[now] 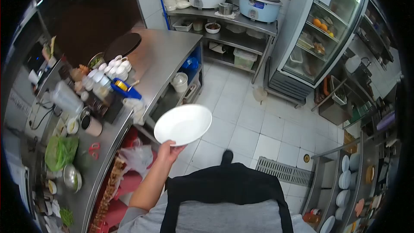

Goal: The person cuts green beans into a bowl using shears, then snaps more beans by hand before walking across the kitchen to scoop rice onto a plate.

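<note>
A white, shallow oval bowl (184,124) is held out in front of me, over the tiled floor beside the steel counter. My left hand (171,150) is closed on its near rim, with the thumb on top and the other fingers mostly hidden beneath. Nothing lies inside the bowl. My right hand is out of the frame. Close by on the counter's edge lie a white cloth (136,108) and a blue container (125,88) with something yellow in it.
Stacked white cups (117,67), a green plastic bag (61,152) and a metal bowl (72,178) crowd the counter (161,45). Two rice cookers (259,4) stand on a shelf ahead. A glass-door fridge (321,30) is at right; a drain grate (284,171) crosses the floor.
</note>
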Demonstrator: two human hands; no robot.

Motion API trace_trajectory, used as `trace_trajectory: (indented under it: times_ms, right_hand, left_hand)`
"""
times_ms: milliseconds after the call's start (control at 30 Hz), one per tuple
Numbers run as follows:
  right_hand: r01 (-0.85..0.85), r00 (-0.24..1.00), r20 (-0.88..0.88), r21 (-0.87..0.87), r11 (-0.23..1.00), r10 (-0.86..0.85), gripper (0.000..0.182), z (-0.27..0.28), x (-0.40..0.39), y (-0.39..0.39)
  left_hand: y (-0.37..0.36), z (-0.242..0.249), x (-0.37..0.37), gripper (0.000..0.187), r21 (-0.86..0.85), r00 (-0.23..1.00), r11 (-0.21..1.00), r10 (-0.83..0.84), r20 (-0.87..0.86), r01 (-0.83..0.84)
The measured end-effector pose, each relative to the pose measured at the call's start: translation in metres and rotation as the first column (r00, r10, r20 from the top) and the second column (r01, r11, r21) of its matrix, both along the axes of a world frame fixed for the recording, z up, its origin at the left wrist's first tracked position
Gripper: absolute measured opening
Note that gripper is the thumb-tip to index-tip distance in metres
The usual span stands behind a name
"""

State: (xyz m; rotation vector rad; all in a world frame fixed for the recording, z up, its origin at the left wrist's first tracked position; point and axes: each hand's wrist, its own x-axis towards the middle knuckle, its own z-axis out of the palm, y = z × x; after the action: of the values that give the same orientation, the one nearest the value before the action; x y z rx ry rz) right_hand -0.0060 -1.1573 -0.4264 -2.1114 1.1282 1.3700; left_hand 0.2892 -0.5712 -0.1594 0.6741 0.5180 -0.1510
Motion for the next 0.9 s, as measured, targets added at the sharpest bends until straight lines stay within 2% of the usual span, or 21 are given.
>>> trace_trajectory:
  times_ms: [100,133,167,233,333,400,433,467,500,533,567,633,700,767,833,900]
  right_hand:
    - [0.105,0.994,-0.038,0.086,0.991,-0.102,0.040,0.024,0.068,-0.001]
    - [0.115,0.993,-0.041,0.116,0.987,-0.111,0.039,0.025,0.099,-0.004]
    - [0.103,0.994,-0.035,0.130,0.986,-0.099,0.038,0.026,0.132,-0.012]
    - [0.057,0.998,0.003,0.162,0.985,-0.058,0.036,0.029,0.209,-0.031]
    - [-0.164,0.980,0.136,0.160,0.973,0.143,0.033,0.034,0.362,-0.075]
    - [-0.502,0.801,0.373,-0.007,0.865,0.468,0.032,0.033,0.493,-0.106]
    - [-0.540,0.691,0.497,-0.126,0.832,0.524,0.031,0.043,0.567,-0.109]
    - [-0.325,0.568,0.757,-0.156,0.933,0.324,0.028,0.063,0.635,-0.097]
    - [-0.186,0.614,0.765,-0.099,0.978,0.194,0.040,0.081,0.714,-0.088]
    - [-0.261,0.480,0.858,-0.059,0.963,0.182,0.037,0.130,0.779,-0.063]
    - [-0.341,0.181,0.983,0.036,0.939,0.028,0.024,0.183,0.827,-0.029]
    - [-0.451,0.173,0.960,-0.120,0.884,0.219,0.031,0.253,0.917,0.007]
    - [-0.496,0.124,0.992,0.052,0.866,0.011,0.036,0.303,0.978,0.047]
    - [-0.578,0.109,0.993,0.091,0.811,-0.033,0.038,0.331,1.033,0.082]
    - [-0.661,0.128,0.986,0.005,0.751,0.107,0.041,0.337,1.094,0.115]
    - [-0.704,0.081,0.958,-0.139,0.697,0.274,0.044,0.361,1.142,0.158]
  left_hand:
    - [-0.012,0.001,0.127,0.051,-0.021,0.998,0.999,0.051,0.028,-0.050]
    - [-0.021,0.015,0.164,0.050,-0.027,0.997,0.997,0.078,0.019,-0.077]
    - [-0.027,0.017,0.201,0.047,0.030,0.993,0.996,0.085,0.079,-0.088]
    - [-0.039,0.028,0.268,0.047,0.026,0.983,0.985,0.169,0.068,-0.171]
    - [-0.044,0.037,0.355,0.049,0.039,0.953,0.953,0.297,0.065,-0.299]
    - [-0.029,0.019,0.402,0.049,0.005,0.939,0.940,0.339,0.059,-0.340]
    - [-0.022,0.017,0.422,0.047,0.032,0.927,0.928,0.369,0.061,-0.371]
    - [-0.016,0.017,0.441,0.046,0.060,0.915,0.914,0.398,0.066,-0.402]
    - [-0.009,0.016,0.461,0.045,0.087,0.901,0.898,0.427,0.074,-0.432]
    - [0.005,0.008,0.484,0.047,0.065,0.893,0.891,0.447,0.050,-0.450]
    - [0.021,-0.004,0.506,0.050,0.045,0.886,0.885,0.462,0.028,-0.463]
    - [0.045,-0.026,0.540,0.052,0.045,0.875,0.873,0.485,0.012,-0.485]
    - [0.064,-0.040,0.569,0.052,0.071,0.859,0.856,0.510,0.040,-0.512]
    - [0.084,-0.048,0.593,0.053,0.153,0.833,0.829,0.550,-0.051,-0.538]
    - [0.093,-0.044,0.609,0.053,0.182,0.824,0.813,0.566,-0.024,-0.553]
    - [0.122,-0.066,0.618,0.053,0.393,0.825,0.769,0.563,-0.046,-0.503]
